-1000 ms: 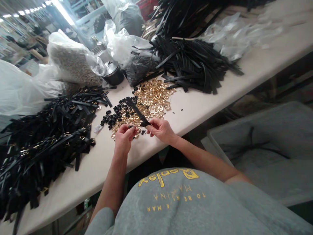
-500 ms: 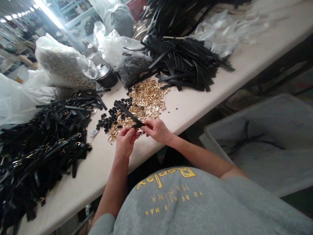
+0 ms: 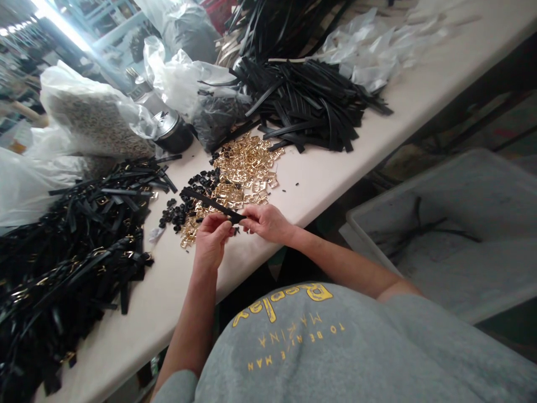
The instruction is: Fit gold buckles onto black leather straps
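Note:
Both hands hold one black strap (image 3: 205, 200) above the near edge of the table. My left hand (image 3: 213, 238) is closed with thumb and fingers pinching the strap. Close beside it, my right hand (image 3: 265, 223) pinches the strap's near end, which is partly hidden by the fingers. The strap's other end points away to the upper left. Beneath and beyond lies a pile of gold buckles (image 3: 243, 162). Small black loops (image 3: 178, 212) lie heaped along the left of the buckles.
Black straps with gold buckles (image 3: 96, 224) cover the table's left side. Loose black straps (image 3: 310, 106) lie at the back. Plastic bags (image 3: 92, 112) and a dark can with a metal top (image 3: 171, 131) stand behind. A pale bin (image 3: 453, 224) is below on the right.
The strap has swung so its far end lies lower and further left. Both hands stay pinched on it. The whole view has shifted slightly.

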Tool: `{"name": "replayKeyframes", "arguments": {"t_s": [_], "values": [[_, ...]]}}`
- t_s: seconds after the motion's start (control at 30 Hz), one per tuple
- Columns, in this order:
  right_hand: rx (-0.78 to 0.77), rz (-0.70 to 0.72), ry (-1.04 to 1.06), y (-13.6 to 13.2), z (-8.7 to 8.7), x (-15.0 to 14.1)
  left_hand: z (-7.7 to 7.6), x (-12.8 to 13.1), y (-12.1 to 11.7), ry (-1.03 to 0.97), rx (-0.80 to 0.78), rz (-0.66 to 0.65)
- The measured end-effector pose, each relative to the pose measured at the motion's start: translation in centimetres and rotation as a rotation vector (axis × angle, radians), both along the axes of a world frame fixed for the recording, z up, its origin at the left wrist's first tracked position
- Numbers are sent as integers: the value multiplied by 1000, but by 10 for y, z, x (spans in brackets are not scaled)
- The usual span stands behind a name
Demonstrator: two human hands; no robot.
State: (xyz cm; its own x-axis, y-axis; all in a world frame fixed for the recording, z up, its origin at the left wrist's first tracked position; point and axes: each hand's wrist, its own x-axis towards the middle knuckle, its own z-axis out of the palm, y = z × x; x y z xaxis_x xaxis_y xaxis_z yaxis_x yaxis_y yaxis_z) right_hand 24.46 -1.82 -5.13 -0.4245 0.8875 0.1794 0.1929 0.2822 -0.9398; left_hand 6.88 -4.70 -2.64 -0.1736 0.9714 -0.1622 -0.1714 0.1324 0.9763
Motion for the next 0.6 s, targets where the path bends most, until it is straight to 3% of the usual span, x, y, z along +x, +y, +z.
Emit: {"name": "replayKeyframes", "arguments": {"t_s": [0.13,0.3,0.6], "values": [[0,55,17,4,-1,4,3,3,1,52,22,-77],[40,79,2,6,1,10,7,-6,3,132,-104,-170],[80,118,-69,7,0,13,0,-4,7,57,-120,-173]]}}
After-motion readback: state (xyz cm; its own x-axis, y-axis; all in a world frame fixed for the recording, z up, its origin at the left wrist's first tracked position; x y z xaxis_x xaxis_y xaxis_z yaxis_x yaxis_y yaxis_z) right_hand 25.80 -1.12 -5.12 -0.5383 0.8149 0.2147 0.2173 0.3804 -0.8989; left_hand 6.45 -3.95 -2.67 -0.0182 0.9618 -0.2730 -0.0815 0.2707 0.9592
